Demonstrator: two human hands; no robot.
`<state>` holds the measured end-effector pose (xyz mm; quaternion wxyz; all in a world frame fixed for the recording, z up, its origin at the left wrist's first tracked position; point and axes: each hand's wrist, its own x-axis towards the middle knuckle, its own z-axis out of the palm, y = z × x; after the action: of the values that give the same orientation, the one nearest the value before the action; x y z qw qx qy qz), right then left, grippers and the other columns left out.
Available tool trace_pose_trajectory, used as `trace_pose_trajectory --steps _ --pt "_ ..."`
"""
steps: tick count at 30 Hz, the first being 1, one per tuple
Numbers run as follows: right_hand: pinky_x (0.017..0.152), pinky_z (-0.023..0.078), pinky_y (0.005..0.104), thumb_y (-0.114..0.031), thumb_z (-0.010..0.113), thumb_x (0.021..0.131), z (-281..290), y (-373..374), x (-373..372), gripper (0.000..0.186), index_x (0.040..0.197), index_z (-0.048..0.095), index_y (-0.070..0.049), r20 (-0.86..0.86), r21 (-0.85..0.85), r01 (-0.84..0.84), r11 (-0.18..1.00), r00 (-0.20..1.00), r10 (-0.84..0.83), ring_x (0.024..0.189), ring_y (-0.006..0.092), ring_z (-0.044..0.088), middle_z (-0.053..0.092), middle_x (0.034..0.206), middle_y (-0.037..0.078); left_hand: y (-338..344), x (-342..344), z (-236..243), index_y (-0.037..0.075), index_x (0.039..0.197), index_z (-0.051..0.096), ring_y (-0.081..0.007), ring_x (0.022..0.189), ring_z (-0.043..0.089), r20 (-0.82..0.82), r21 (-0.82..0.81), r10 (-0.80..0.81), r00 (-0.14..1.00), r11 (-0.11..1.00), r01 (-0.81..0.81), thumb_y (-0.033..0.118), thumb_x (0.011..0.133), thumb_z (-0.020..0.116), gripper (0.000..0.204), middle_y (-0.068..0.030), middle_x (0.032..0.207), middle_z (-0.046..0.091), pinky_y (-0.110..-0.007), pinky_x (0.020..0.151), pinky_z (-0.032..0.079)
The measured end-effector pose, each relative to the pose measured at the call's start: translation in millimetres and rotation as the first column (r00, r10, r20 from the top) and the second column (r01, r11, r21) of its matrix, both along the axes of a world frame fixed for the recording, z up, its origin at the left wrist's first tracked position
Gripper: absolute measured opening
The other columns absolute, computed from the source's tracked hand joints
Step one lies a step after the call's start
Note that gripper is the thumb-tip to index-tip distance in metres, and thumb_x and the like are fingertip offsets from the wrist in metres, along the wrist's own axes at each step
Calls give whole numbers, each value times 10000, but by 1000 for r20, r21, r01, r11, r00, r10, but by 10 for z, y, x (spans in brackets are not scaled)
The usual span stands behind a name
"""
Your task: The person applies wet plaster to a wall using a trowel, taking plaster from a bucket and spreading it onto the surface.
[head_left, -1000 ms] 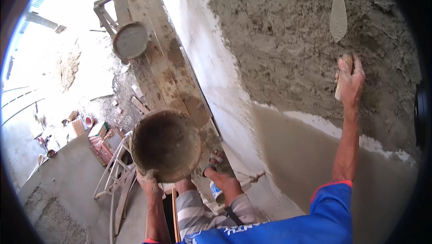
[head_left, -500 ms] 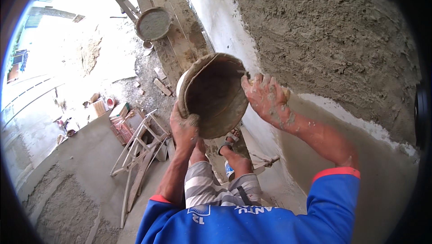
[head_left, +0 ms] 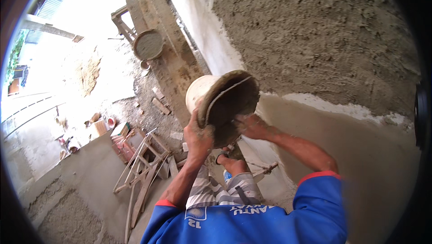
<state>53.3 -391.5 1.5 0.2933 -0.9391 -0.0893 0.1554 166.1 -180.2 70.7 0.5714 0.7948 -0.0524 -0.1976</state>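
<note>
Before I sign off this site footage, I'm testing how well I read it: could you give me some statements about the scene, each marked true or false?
1. The left hand grips the mortar-smeared bucket. True.
2. The bucket stands upright on the planks. False: it is held up, tilted on its side.
3. The right hand is at the bucket's mouth. True.
4. The wall is smooth all over. False: its upper plaster is rough, its lower plaster smoother.
5. A round basin rests on the wooden planks. True.
6. The person wears plain red shorts. False: the shorts are striped grey and white.
</note>
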Motion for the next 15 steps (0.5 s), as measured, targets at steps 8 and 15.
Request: trace_pose_trajectory --steps 8,15 --pt "709 556 485 -310 644 873 516 -46 -39 409 1200 612 -67 -184 -36 293 955 938 -295 820 398 684 684 960 225 223 146 131 -19 1260 571 -233 971 652 -122 -139 128 984 980 -144 -19 681 569 579 -140 1036 688 -329 911 482" --pt "702 549 507 -295 658 866 988 -181 168 452 1238 581 -50 -148 -219 332 918 918 -367 774 427 673 673 818 253 195 284 270 -47 1241 562 -210 921 626 -192 -260 166 967 942 -214 -14 706 567 536 -102 1029 670 -324 878 492"
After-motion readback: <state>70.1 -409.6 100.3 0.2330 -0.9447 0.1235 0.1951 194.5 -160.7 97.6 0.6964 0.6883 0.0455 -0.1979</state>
